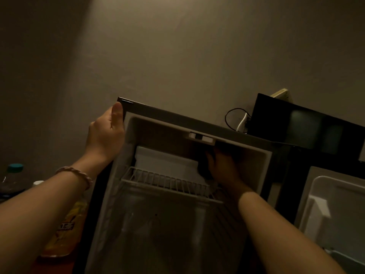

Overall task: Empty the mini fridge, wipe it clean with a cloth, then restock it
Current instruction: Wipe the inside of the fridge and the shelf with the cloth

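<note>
Mini fridge (197, 123): centre of view, door (335, 204) swung open to the right, interior dim. Wire shelf (167, 184): spans the upper interior; white freezer box (166, 165) sits above it at the far left. Right hand (223, 169): inside the upper compartment, right of the box, against a dark cloth (205, 165); fingers in shadow, cannot tell whether they clamp it. Left hand (106, 133): fingers clamped on the fridge's top left corner, thumb along the front edge; braided bracelet (77, 173) at the wrist. Bottles: teal-capped one (11, 175) at far left, yellow-labelled one (65, 230) under the left forearm. Black appliance (300, 125): right, behind the fridge, cable (235, 119) beside it.
</note>
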